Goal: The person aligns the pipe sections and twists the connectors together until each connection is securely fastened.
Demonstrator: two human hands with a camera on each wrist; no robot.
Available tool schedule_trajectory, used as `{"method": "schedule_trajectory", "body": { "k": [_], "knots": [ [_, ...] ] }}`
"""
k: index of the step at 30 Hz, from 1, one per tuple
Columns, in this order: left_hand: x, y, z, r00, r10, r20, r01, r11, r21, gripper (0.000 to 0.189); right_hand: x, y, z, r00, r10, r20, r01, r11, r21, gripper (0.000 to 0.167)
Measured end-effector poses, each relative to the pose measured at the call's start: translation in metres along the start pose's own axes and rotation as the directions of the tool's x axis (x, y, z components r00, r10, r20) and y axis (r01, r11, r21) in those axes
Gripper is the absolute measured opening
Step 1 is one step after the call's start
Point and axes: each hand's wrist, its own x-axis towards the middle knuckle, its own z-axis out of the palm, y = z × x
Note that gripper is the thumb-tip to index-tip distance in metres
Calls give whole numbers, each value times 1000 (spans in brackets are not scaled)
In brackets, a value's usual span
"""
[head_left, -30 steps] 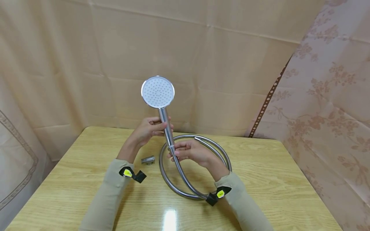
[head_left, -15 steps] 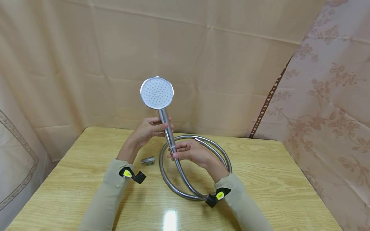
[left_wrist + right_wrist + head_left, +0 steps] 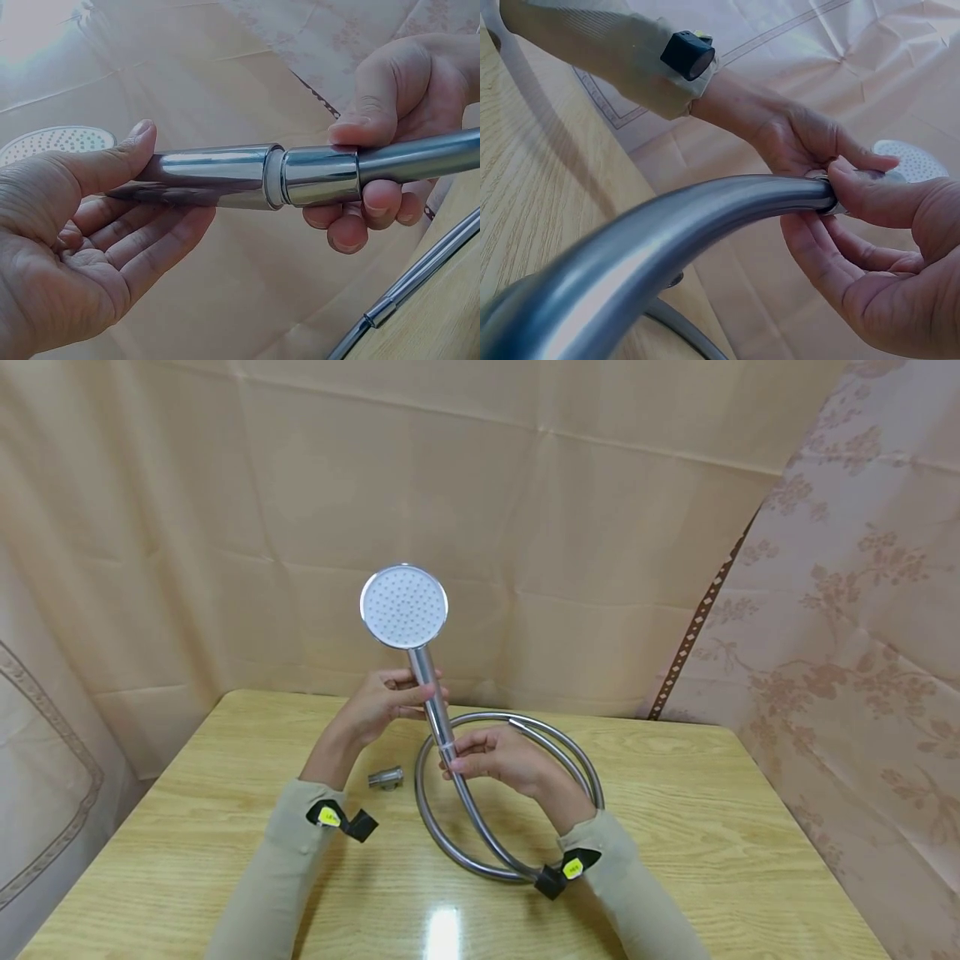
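My left hand (image 3: 378, 706) grips the chrome handle of a shower head (image 3: 403, 607), thumb on one side and fingers behind. The round white spray face is tilted up toward the head camera. At the lower end of the handle, my right hand (image 3: 502, 758) pinches the metal collar (image 3: 322, 176) of a shower hose (image 3: 480, 827). In the left wrist view a thin white ring (image 3: 276, 177) shows between handle and collar, which sit in line. From the collar the hose bends down to a coil on the table.
A small chrome fitting (image 3: 386, 777) lies on the wooden table (image 3: 697, 827), left of the hose coil. The hose's other metal end (image 3: 517, 724) rests at the back of the coil. Beige cloth (image 3: 600, 568) hangs behind the table.
The shower head has dipped slightly down and left in the head view. Both hands keep their hold, and the coil and small fitting stay in place.
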Motion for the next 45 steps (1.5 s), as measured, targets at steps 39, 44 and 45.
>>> {"method": "schedule_trajectory", "body": {
  "k": [39, 44, 45],
  "knots": [
    [-6, 6, 9, 1000, 6, -11, -6, 999, 38, 39, -11, -1, 9, 1000, 18, -12, -18, 1000, -8, 27],
    [-8, 3, 8, 1000, 17, -21, -17, 999, 35, 40, -13, 0, 8, 1000, 1, 31, -2, 1000, 10, 38],
    [-8, 3, 8, 1000, 21, -23, -21, 999, 35, 40, -13, -1, 8, 999, 2, 36, -3, 1000, 13, 39]
  ]
}}
